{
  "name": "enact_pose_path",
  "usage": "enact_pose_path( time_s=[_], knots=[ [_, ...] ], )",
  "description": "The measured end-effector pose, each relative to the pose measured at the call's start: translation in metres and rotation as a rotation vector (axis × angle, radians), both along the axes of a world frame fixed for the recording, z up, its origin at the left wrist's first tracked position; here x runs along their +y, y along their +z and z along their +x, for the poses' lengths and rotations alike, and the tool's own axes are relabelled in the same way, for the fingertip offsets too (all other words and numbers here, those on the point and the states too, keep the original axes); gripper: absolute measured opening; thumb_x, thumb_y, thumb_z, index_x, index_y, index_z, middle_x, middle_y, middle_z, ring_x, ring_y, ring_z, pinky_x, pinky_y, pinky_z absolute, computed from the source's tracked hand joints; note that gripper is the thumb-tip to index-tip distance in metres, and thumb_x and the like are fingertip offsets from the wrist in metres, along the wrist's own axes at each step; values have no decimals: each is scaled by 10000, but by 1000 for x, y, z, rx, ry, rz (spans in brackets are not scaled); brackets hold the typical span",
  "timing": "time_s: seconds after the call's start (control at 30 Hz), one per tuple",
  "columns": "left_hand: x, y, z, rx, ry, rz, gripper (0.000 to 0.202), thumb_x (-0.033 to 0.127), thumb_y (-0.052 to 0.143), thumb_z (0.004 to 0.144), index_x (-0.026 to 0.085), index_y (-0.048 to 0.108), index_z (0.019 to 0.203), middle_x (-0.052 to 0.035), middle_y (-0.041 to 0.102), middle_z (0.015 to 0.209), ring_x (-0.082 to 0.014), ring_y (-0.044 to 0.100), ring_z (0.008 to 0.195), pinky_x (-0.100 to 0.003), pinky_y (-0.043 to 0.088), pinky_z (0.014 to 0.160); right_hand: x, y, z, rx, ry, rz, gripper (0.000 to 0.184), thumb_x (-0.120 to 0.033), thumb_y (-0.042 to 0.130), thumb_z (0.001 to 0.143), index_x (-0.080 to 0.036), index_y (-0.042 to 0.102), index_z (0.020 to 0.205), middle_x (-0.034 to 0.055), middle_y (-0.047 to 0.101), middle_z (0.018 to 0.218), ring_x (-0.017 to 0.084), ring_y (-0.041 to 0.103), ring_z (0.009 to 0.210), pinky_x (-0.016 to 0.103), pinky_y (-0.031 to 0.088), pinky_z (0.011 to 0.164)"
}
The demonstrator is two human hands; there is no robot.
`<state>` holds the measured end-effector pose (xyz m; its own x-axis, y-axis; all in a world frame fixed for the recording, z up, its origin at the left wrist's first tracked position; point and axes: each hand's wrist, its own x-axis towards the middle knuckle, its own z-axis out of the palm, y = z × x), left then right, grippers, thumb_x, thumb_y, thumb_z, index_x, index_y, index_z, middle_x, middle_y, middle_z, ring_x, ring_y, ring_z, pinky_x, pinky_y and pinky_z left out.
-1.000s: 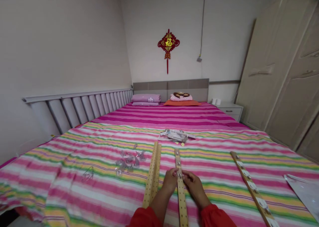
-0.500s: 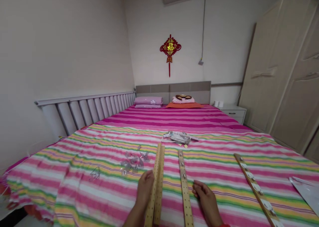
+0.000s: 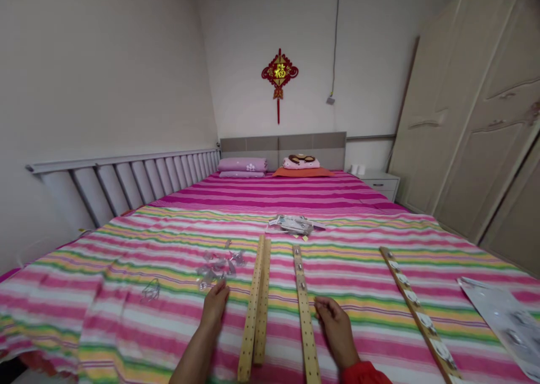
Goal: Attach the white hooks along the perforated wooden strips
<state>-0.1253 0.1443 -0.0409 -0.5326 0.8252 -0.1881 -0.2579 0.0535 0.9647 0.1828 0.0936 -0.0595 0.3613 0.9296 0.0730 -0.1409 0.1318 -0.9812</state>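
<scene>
My left hand is just in front of a loose pile of small clear plastic packets with shiny metal parts inside. Its fingers are loosely bent, and I see nothing held in them. My right hand, in a red sleeve, hovers right of a pale wooden strip with rows of holes. Its fingers are half curled and slightly apart, with nothing visible in them. Several metal fittings sit along the strip's far end. Two more drilled wooden strips lie side by side between the hands and the packets.
On the right lies a wooden strip with round white pieces, and beyond it a clear plastic package. A bundle of packaging is further back. Thin wire-like pieces lie left on the striped bedspread.
My left hand has moved left, from beside the paired wooden strips to the plastic packets. My right hand stays beside the middle strip, its fingers drawn closer together. The view has shifted slightly.
</scene>
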Motion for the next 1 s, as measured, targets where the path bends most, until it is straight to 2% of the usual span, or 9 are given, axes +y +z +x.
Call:
enact_pose_path(
  time_s=[0.2, 0.37, 0.53, 0.67, 0.73, 0.8, 0.9, 1.0],
  knots=[
    [-21, 22, 1, -197, -25, -40, 40, 102, 651, 740, 113, 672, 773, -3, 667, 640, -78, 618, 569, -149, 483, 556, 0, 0, 1, -20, -8, 7, 285, -438, 698, 608, -186, 699, 741, -7, 603, 534, 179, 546, 518, 277, 421, 463],
    [-29, 40, -7, -539, -12, -119, 119, 39, 525, 815, 111, 598, 755, -29, 658, 609, -91, 632, 513, -150, 515, 488, 0, 0, 0, -17, -4, 21, 297, -448, 695, 610, -182, 695, 742, -1, 604, 548, 180, 546, 528, 276, 424, 469],
    [-34, 44, -14, -707, -24, -180, 146, 23, 477, 815, 121, 552, 737, -5, 606, 546, -87, 596, 453, -158, 497, 433, -1, 3, 0, 20, 4, 26, 268, -415, 705, 599, -179, 685, 724, -12, 587, 543, 165, 525, 515, 271, 416, 474],
    [-43, 48, -6, -766, -100, -196, 216, 44, 442, 838, 130, 495, 647, 3, 545, 508, -58, 522, 418, -135, 424, 407, -2, 6, 0, 22, 6, 18, 236, -382, 696, 611, -179, 685, 731, -21, 572, 527, 162, 518, 512, 269, 408, 477],
    [-48, 50, 2, -658, -154, -133, 204, 57, 464, 820, 136, 494, 635, 10, 536, 519, -50, 490, 421, -138, 400, 419, -2, 6, 0, 27, 9, 14, 225, -366, 694, 617, -176, 689, 738, -24, 569, 518, 157, 514, 507, 265, 402, 475],
    [-53, 54, 11, -444, -241, -35, 162, 101, 529, 781, 143, 506, 627, 24, 525, 531, -53, 466, 444, -151, 385, 445, -2, 5, 0, 42, 11, 11, 220, -358, 698, 612, -174, 693, 733, -23, 577, 514, 153, 512, 501, 262, 397, 470],
    [-64, 66, 27, 34, -457, 123, 153, 199, 638, 688, 157, 517, 606, 41, 493, 551, -73, 442, 512, -175, 360, 495, -1, 7, 1, 75, 21, -9, 222, -352, 715, 590, -172, 700, 719, -17, 600, 521, 150, 518, 493, 260, 394, 463],
    [-80, 88, 45, 538, -646, 252, 132, 220, 632, 665, 178, 511, 637, 38, 478, 607, -102, 440, 578, -207, 353, 547, 0, 11, 4, 115, 47, -39, 233, -349, 742, 563, -165, 706, 701, -13, 606, 514, 144, 520, 486, 256, 389, 462]
  ],
)
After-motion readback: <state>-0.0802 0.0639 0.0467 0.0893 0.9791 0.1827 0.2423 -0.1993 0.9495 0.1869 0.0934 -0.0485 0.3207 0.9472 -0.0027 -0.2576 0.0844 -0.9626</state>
